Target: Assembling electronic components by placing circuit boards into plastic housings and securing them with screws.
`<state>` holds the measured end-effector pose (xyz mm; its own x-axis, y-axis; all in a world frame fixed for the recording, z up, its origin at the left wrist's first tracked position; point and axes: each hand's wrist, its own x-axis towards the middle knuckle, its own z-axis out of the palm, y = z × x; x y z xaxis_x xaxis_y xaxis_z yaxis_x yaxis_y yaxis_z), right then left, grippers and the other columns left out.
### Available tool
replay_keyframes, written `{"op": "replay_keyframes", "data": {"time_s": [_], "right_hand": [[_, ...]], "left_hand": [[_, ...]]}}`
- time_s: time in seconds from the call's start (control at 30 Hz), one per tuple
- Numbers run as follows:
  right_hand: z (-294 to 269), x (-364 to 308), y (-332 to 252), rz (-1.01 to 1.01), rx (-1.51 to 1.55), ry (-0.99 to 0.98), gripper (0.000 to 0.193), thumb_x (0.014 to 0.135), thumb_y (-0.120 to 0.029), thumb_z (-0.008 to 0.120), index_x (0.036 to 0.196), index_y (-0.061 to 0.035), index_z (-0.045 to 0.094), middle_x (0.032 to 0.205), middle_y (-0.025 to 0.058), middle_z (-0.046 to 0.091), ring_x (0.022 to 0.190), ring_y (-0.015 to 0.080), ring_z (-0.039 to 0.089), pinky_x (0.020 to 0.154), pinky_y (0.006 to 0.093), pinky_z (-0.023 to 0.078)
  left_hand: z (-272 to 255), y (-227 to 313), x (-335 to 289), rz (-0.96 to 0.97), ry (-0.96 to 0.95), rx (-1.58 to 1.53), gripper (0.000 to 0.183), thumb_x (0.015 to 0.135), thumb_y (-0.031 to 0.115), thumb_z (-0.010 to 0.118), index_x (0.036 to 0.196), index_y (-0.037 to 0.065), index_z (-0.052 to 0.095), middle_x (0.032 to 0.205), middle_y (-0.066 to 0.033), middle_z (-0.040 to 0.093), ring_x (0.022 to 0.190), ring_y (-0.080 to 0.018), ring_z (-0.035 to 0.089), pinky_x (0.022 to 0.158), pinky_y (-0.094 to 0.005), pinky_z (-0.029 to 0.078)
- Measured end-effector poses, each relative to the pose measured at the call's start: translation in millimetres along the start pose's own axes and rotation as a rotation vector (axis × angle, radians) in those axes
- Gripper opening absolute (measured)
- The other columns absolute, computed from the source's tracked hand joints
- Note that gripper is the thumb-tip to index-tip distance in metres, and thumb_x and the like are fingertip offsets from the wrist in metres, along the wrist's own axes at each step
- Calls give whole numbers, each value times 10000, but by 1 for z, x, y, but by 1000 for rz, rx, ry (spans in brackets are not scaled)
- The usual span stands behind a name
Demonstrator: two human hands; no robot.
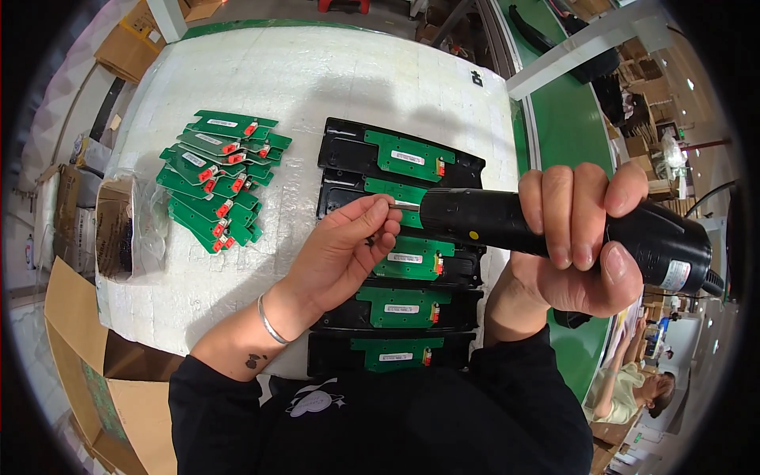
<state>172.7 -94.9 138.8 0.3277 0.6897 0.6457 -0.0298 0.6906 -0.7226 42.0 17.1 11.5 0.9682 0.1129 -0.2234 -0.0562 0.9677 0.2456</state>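
Observation:
My right hand (582, 237) is wrapped around a black electric screwdriver (483, 220), held level with its bit pointing left. At the tip of the thin metal bit (405, 207), the thumb and forefinger of my left hand (348, 241) are pinched together. Small dark pieces that look like screws (370, 240) show among its curled fingers; what the fingertips pinch is too small to make out. Below both hands lie several black plastic housings (340, 146), side by side in a column. Each visible one carries a green circuit board (408, 257) with a red part and white label.
A pile of green circuit boards (214, 178) lies left on the white foam-covered table (261, 67). Beside it stands a small open carton (119, 229) lined with plastic. Larger cardboard boxes (134, 412) are at lower left. A green bench (566, 134) runs along the right; a person (633, 396) is beyond.

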Motion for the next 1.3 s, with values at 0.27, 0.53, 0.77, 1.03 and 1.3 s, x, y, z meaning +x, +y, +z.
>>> {"op": "replay_keyframes", "data": {"time_s": [0.27, 0.53, 0.77, 1.03, 1.3], "right_hand": [[6, -5, -8, 36, -53, -34, 248, 712, -139, 596, 909, -105, 448, 559, -88, 469, 475, 32, 432, 506, 191, 345], [-69, 24, 55, -11, -305, 430, 115, 702, 33, 530, 813, 21, 503, 557, 63, 475, 468, 149, 465, 477, 278, 394], [-91, 23, 68, 90, -283, 545, 88, 690, 8, 540, 771, 15, 505, 555, 74, 485, 460, 149, 466, 472, 270, 397], [-89, 28, 73, 163, -388, 486, 93, 698, -64, 519, 755, 8, 506, 564, 64, 452, 482, 144, 425, 518, 303, 387], [-87, 32, 77, 203, -430, 396, 83, 682, -56, 522, 726, 10, 496, 542, 63, 447, 471, 142, 432, 506, 287, 388]], "left_hand": [[-10, 3, 6, -119, -161, 61, 206, 905, 195, 512, 1033, 40, 553, 922, -14, 588, 799, -57, 559, 740, -179, 479], [9, -4, 4, -141, 100, 128, 344, 938, 151, 405, 1181, -92, 430, 1118, -241, 524, 1082, -299, 523, 935, -305, 450], [3, 0, 2, -114, 39, 222, 248, 938, 118, 388, 1108, -35, 484, 1066, -179, 564, 978, -247, 580, 852, -289, 488], [2, 2, 0, -123, 91, 230, 183, 872, 104, 550, 1023, 2, 566, 949, -104, 617, 888, -164, 608, 781, -245, 512], [1, 0, 1, -96, 136, 109, 169, 863, 85, 559, 1013, 10, 575, 940, -69, 617, 856, -125, 603, 762, -201, 511]]}}
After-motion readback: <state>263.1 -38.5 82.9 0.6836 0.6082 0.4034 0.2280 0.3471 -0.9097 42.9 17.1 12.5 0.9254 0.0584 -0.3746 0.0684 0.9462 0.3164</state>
